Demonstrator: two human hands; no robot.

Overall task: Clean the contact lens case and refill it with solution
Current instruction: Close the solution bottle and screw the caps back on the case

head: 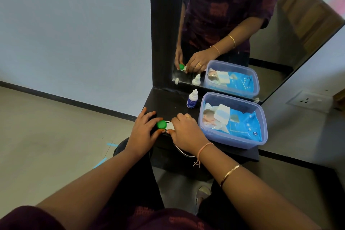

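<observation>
Cannot make out the white half of the contact lens case [169,126]: covered almost wholly by the right hand [184,130], leaving only a sliver beside the green cap [161,124]. Cannot read the blurred label on the solution bottle [192,100] either.

Grasping that white end with the right fingers [179,117] curled down over it, thumb tip at its near edge. Bracketing the green cap with the left hand [144,130], thumb tip touching the cap's near side, fingers [149,115] only lightly bent and spread beyond it. Cannot tell whether clamping or merely steadying.

Resting at the front left of the black bench [168,102], between both hands. Flanked on the right by a plastic box [233,141] holding a blue pack of wipes [242,123]. Backed by the upright bottle, just before the mirror [233,24].
</observation>
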